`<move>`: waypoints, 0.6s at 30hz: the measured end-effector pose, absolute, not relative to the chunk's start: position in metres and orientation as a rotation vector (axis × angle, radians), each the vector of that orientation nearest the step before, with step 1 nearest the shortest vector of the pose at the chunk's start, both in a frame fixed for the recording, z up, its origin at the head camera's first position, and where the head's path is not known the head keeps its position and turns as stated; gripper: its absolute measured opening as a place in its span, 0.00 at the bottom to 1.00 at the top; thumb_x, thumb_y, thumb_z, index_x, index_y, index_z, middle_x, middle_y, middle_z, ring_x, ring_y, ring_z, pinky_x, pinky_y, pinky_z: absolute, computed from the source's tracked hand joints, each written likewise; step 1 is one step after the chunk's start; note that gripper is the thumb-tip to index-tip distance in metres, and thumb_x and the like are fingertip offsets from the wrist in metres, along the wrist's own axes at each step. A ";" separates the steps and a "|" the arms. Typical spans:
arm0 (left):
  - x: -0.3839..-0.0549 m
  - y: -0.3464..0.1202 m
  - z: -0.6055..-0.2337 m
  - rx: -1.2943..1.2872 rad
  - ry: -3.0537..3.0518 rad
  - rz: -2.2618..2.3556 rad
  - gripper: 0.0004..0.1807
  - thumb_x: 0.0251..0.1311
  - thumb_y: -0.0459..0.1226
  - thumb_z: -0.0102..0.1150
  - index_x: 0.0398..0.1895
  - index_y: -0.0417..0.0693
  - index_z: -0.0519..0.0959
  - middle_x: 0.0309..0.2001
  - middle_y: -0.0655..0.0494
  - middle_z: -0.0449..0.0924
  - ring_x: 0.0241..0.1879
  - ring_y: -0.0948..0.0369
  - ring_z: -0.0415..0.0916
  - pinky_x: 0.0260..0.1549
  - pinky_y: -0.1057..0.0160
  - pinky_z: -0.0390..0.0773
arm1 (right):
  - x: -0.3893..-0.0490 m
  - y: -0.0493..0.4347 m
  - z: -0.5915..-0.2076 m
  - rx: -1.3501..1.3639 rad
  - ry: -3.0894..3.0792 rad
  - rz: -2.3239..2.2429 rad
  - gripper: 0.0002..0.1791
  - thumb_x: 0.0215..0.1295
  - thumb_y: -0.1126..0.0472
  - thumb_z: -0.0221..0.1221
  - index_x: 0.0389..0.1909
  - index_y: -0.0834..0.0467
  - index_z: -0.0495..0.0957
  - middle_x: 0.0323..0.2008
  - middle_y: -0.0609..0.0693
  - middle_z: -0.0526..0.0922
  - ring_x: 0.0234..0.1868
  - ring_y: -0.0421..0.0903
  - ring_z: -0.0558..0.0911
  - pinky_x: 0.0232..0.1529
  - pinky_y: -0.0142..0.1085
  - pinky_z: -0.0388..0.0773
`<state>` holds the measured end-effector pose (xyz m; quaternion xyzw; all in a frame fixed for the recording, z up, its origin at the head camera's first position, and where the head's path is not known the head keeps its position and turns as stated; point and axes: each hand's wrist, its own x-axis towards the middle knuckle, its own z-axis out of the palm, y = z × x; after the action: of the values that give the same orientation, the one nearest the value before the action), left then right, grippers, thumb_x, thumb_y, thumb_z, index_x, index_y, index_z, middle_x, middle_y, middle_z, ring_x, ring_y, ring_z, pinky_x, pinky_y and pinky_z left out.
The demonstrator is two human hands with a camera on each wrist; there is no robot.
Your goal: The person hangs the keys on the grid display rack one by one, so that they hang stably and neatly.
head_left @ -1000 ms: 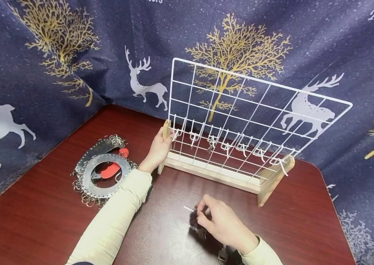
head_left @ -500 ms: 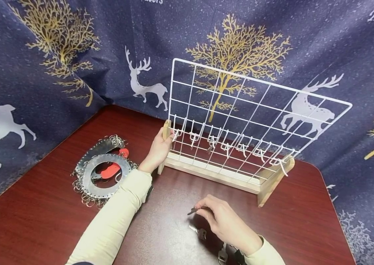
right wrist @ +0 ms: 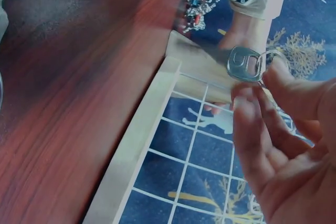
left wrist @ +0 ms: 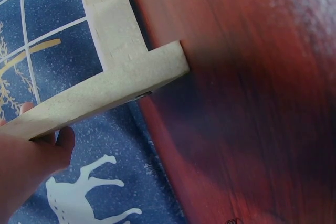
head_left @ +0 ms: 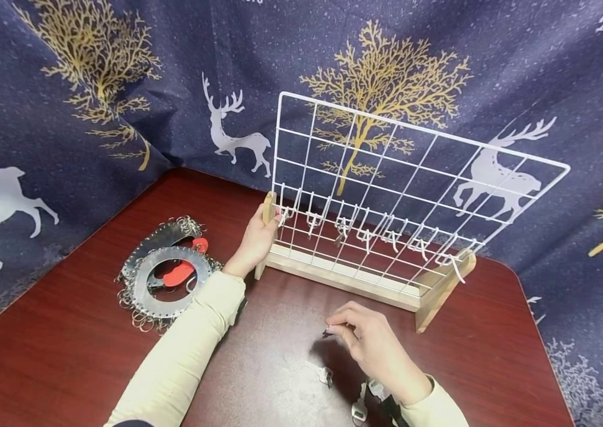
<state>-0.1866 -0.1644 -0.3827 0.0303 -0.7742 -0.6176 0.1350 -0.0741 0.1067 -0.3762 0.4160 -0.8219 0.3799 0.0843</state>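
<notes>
My left hand [head_left: 256, 240] grips the left wooden side post [head_left: 268, 209] of a white wire grid rack [head_left: 367, 178]. In the left wrist view, its fingers and thumb [left wrist: 64, 145] curl round that wooden post. Over the table in front of the rack, my right hand [head_left: 373, 344] pinches a key [right wrist: 242, 64] by its split ring [right wrist: 274, 59], between thumb and fingertips. Across the lower grid sits a row of white hooks [head_left: 391, 238]; small metal pieces, seemingly keys [head_left: 341, 230], hang from some at the left.
Loose keys lie on the red-brown table below my right hand, among them a silver key [head_left: 324, 376] and another key [head_left: 360, 408]. At left lie flat metal hoops [head_left: 159, 308] carrying many small rings, with a red-handled piece [head_left: 179, 274]. A patterned cloth [head_left: 173, 47] hangs behind.
My right hand has turned the pinched key and shifted slightly right and away from me. More of the loose keys beneath it shows. My left hand stays on the post.
</notes>
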 end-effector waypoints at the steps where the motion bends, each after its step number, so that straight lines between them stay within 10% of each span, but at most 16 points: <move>1: -0.187 -0.165 -0.383 0.086 -2.241 -1.794 0.12 0.70 0.36 0.47 0.53 0.40 0.70 0.35 0.42 0.72 0.32 0.51 0.70 0.30 0.63 0.69 | -0.074 0.107 -0.375 1.222 -2.465 1.146 0.08 0.55 0.69 0.68 0.34 0.53 0.84 0.34 0.38 0.80 0.32 0.34 0.80 0.33 0.23 0.76; 12: -0.188 -0.165 -0.384 0.081 -2.213 -1.826 0.10 0.70 0.34 0.47 0.52 0.41 0.70 0.36 0.41 0.73 0.30 0.54 0.69 0.28 0.64 0.69 | -0.078 0.111 -0.368 0.948 -2.579 1.353 0.06 0.58 0.55 0.67 0.37 0.42 0.86 0.32 0.33 0.82 0.26 0.36 0.77 0.25 0.32 0.74; 18: -0.187 -0.164 -0.383 0.082 -2.215 -1.825 0.11 0.70 0.33 0.47 0.52 0.38 0.70 0.35 0.39 0.72 0.28 0.55 0.68 0.27 0.64 0.68 | -0.081 0.113 -0.362 0.737 -2.569 1.558 0.07 0.59 0.54 0.67 0.39 0.44 0.86 0.36 0.37 0.86 0.37 0.40 0.83 0.39 0.34 0.79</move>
<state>-0.1875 -0.1636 -0.3835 0.0284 -0.7644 -0.6298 0.1349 -0.0810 0.1131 -0.3621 0.2383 -0.8302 0.5035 0.0240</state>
